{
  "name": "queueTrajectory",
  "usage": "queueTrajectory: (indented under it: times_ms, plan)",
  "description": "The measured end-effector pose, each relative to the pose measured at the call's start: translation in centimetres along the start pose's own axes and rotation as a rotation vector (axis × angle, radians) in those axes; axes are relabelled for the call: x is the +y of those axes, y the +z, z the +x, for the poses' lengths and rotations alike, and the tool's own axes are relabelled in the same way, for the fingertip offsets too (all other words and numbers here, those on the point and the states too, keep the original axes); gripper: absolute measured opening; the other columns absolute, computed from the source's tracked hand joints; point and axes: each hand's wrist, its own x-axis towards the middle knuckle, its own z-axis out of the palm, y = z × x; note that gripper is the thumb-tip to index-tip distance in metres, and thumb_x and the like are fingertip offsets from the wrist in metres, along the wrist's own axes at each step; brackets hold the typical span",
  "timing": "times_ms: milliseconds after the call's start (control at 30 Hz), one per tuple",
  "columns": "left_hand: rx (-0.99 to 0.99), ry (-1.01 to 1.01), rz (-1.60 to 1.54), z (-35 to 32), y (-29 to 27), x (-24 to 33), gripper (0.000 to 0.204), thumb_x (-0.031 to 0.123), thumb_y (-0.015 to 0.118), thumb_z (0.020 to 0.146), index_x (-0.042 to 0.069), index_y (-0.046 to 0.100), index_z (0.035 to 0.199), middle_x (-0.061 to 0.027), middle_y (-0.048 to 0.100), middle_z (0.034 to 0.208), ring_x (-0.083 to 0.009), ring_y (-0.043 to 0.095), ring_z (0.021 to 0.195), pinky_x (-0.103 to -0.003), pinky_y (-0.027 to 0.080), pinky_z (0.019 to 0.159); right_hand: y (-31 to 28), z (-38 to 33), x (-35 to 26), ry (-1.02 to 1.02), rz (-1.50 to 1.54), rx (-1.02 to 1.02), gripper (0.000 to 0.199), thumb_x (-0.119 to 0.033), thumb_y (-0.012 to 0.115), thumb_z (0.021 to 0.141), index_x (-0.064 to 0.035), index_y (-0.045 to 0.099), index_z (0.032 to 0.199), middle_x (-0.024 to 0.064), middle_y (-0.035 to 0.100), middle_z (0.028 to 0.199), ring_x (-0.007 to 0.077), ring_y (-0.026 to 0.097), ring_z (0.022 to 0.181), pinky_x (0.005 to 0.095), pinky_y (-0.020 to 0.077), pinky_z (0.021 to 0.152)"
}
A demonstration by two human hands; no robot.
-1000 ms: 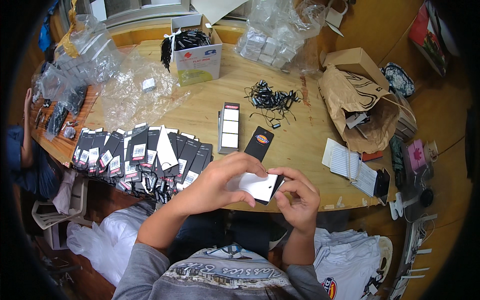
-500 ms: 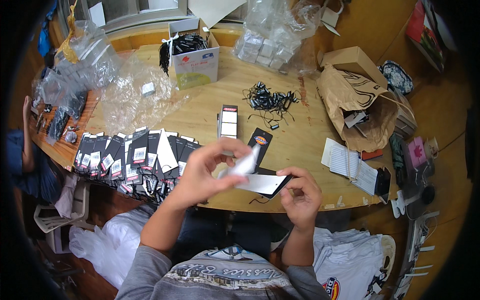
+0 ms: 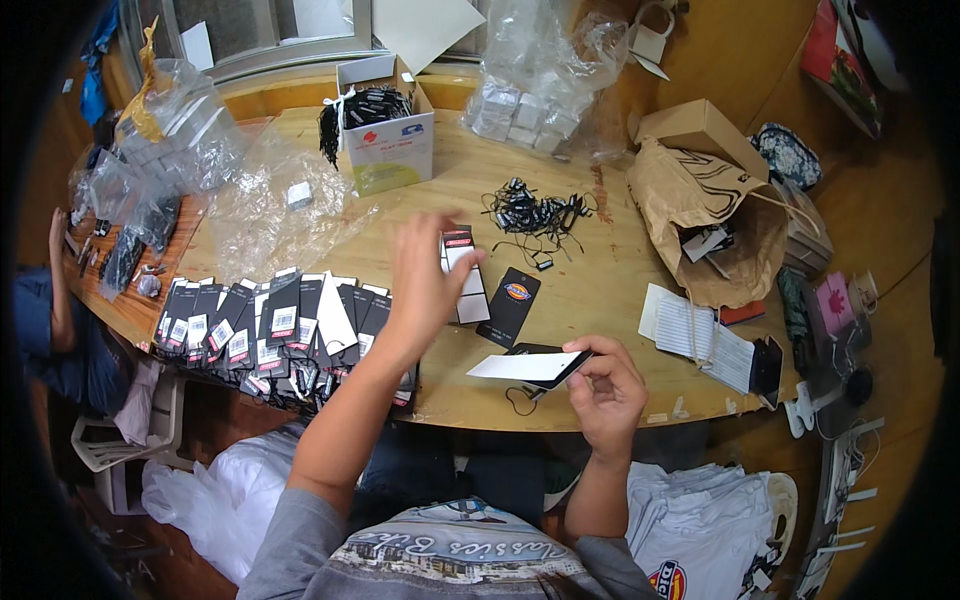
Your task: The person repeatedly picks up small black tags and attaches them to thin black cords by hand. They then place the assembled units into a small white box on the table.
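My left hand (image 3: 425, 275) is over a narrow stack of white-panelled cards with a red-and-black top (image 3: 467, 285). Its thumb and fingers are spread, with the fingertips blurred; whether they touch the stack I cannot tell. My right hand (image 3: 607, 390) pinches a hang tag (image 3: 530, 366) by its end, a white face showing above a black one. From this tag a thin black cord (image 3: 520, 400) hangs onto the table. Between the card stack and my right hand, another black hang tag with an oval emblem (image 3: 510, 305) lies flat.
Overlapping black tags with white labels (image 3: 270, 325) cover the table's left front. Tangled black cords (image 3: 535, 210) lie centre-back, near a box of cords (image 3: 390, 140). A brown paper bag (image 3: 690, 200) stands right, beside striped cards (image 3: 700, 335). Plastic bags (image 3: 530, 110) sit behind.
My left hand has moved away from the tag in my right hand, up and left to the card stack. The blurred white piece it held no longer shows. My right hand stays nearly in place.
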Motion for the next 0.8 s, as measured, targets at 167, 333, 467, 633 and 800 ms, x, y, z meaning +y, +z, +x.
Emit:
queueTrajectory:
  times_ms: [167,333,467,633,800]
  plan:
    - [-0.718,-0.319,-0.970,-2.7,-3.3,4.3,0.012,0.006,0.062,0.069,0.003,0.061,0.081,-0.0012,0.056,0.073,-0.0064,0.050,0.066,-0.020,0.039,0.059,0.8,0.1,0.0,-0.054,-0.112,0.007,0.009,0.008,0.057,0.064,0.0028,0.052,0.070,0.0139,0.051,0.094,0.0199,0.054,0.079,0.0270,0.0428,0.071]
    - [-0.728,-0.301,-0.999,-3.4,-3.5,4.6,0.010,0.005,0.064,0.067,0.003,0.062,0.077,-0.0028,0.056,0.073,-0.0089,0.051,0.066,-0.022,0.040,0.057,1.3,-0.1,-0.7,-0.129,-0.223,0.005,0.010,0.006,0.059,0.064,0.0015,0.054,0.071,0.0146,0.046,0.096,0.0208,0.055,0.077,0.0262,0.0435,0.069]
    - [-0.746,-0.289,-0.966,-3.4,-3.8,4.9,0.011,-0.004,0.063,0.063,-0.002,0.060,0.073,-0.0079,0.057,0.077,-0.0134,0.054,0.072,-0.024,0.044,0.065,1.4,-0.1,-0.8,-0.153,-0.297,-0.017,0.008,0.005,0.059,0.066,0.0018,0.055,0.072,0.0134,0.041,0.093,0.0202,0.054,0.075,0.0244,0.0433,0.067]
    - [-0.739,-0.354,-1.042,-4.2,-3.5,4.8,0.007,-0.004,0.063,0.063,-0.003,0.058,0.068,-0.0088,0.056,0.077,-0.0136,0.054,0.073,-0.023,0.045,0.064,1.5,-0.6,-0.4,-0.102,-0.219,-0.022,0.008,0.001,0.061,0.067,0.0024,0.055,0.071,0.0107,0.040,0.086,0.0168,0.052,0.070,0.0234,0.0421,0.062]
    - [-0.683,-0.407,-1.067,-5.0,-3.8,4.8,0.005,-0.003,0.059,0.068,-0.003,0.056,0.072,-0.0077,0.055,0.077,-0.0120,0.054,0.071,-0.022,0.044,0.060,1.6,-0.6,-0.7,-0.050,-0.193,-0.082,0.011,-0.005,0.062,0.069,0.0015,0.053,0.070,0.0085,0.047,0.080,0.0163,0.051,0.066,0.0236,0.0409,0.059]
